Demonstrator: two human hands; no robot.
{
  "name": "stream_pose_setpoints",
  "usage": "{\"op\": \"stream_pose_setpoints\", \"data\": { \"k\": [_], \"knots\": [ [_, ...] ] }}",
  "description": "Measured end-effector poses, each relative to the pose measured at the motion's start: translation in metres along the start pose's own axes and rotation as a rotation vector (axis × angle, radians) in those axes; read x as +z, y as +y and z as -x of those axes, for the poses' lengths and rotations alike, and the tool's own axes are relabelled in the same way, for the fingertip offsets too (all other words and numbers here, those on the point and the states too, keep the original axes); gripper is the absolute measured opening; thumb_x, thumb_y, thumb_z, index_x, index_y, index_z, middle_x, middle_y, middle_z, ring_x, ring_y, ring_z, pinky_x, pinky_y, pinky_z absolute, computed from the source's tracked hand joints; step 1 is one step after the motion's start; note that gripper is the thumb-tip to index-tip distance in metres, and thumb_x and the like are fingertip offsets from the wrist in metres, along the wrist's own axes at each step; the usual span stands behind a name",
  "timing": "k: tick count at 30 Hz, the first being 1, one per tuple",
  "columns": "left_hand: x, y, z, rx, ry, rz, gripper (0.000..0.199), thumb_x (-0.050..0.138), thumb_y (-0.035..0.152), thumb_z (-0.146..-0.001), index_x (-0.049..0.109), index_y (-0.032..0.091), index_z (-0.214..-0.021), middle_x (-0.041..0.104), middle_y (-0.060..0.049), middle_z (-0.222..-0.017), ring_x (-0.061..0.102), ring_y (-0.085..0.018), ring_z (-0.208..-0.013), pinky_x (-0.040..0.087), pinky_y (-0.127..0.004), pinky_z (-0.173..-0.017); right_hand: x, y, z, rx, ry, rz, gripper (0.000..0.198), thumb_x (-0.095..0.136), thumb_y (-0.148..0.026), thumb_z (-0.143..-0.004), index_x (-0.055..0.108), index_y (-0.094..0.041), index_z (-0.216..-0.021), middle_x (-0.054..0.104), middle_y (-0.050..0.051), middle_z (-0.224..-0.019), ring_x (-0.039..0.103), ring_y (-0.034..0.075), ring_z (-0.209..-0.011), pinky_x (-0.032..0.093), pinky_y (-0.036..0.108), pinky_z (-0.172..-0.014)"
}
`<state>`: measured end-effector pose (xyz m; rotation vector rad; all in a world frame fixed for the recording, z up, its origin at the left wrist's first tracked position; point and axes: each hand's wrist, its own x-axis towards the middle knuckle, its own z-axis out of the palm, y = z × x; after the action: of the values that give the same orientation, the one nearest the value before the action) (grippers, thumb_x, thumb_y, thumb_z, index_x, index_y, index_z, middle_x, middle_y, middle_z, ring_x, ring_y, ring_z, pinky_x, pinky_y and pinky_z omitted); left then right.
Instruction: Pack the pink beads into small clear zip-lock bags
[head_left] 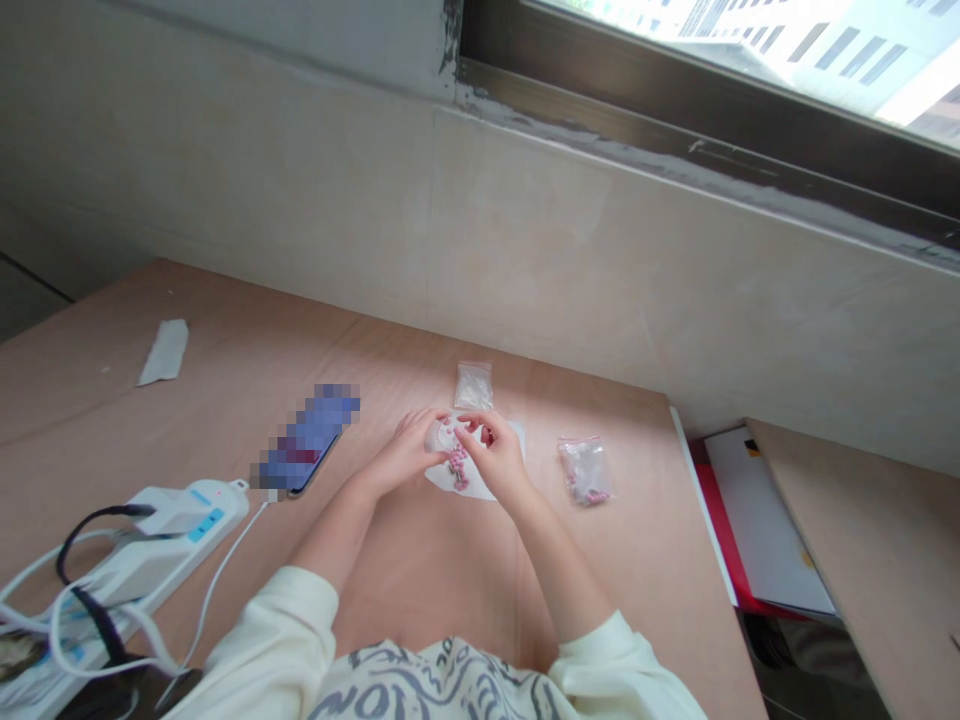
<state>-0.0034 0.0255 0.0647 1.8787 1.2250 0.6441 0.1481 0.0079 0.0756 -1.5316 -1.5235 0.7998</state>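
Observation:
Over a sheet of white paper (513, 434), my two hands are close together. My left hand (411, 450) curves its thumb and fingers around a small clear, whitish round piece (441, 434) whose kind I cannot make out. My right hand (496, 455) has its thumb and forefinger bent close together beside that piece. Anything between those fingertips is too small to name. Small pink beads (458, 466) lie on the paper just below my fingers, with some darker bits at their lower end. Part of the paper is hidden by my hands.
A clear zip bag (474, 386) lies beyond my hands. Another zip bag (585, 470) with pink beads lies to the right. To the left are a phone (311, 440), a power strip (161, 545) with cables and a paper scrap (165, 351). The wall borders the desk's far edge.

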Motion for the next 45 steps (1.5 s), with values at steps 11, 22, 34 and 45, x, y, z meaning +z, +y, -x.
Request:
{"op": "stream_pose_setpoints", "data": {
  "k": [11,22,34,45],
  "knots": [
    [-0.005,0.000,0.002,0.008,0.007,-0.014,0.046,0.060,0.030,-0.061,0.043,0.021,-0.104,0.050,-0.005,-0.105,0.041,-0.022,-0.104,0.030,-0.036,-0.090,0.022,0.059,-0.013,0.113,-0.032,0.303,0.010,0.046,-0.012,-0.064,0.054,-0.017,-0.067,0.050,0.002,-0.067,0.046,0.015,-0.071,0.036,0.027,-0.067],
    [-0.002,0.009,-0.001,-0.019,-0.024,0.007,0.044,0.059,0.024,-0.061,0.043,0.020,-0.102,0.049,-0.006,-0.107,0.041,-0.022,-0.105,0.031,-0.036,-0.090,-0.003,0.007,-0.002,0.065,0.028,0.078,0.012,0.049,-0.024,-0.068,0.058,-0.020,-0.075,0.055,0.003,-0.078,0.047,0.016,-0.081,0.038,0.029,-0.069],
    [0.008,0.025,0.004,0.068,-0.043,0.164,0.039,0.055,0.030,-0.065,0.044,0.019,-0.101,0.051,-0.004,-0.103,0.047,-0.018,-0.098,0.036,-0.031,-0.086,-0.026,-0.002,0.037,0.064,0.030,-0.095,0.013,0.044,-0.023,-0.073,0.056,-0.019,-0.074,0.059,0.004,-0.081,0.053,0.016,-0.082,0.040,0.030,-0.072],
    [0.003,0.036,0.004,0.032,-0.102,0.175,0.020,0.045,0.034,-0.073,0.056,0.017,-0.072,0.059,-0.002,-0.074,0.054,-0.016,-0.071,0.042,-0.026,-0.064,-0.037,0.009,0.041,0.257,0.121,-0.227,0.010,0.051,-0.026,-0.063,0.051,-0.017,-0.059,0.056,0.000,-0.062,0.052,0.013,-0.061,0.040,0.025,-0.058]
  ]
}}
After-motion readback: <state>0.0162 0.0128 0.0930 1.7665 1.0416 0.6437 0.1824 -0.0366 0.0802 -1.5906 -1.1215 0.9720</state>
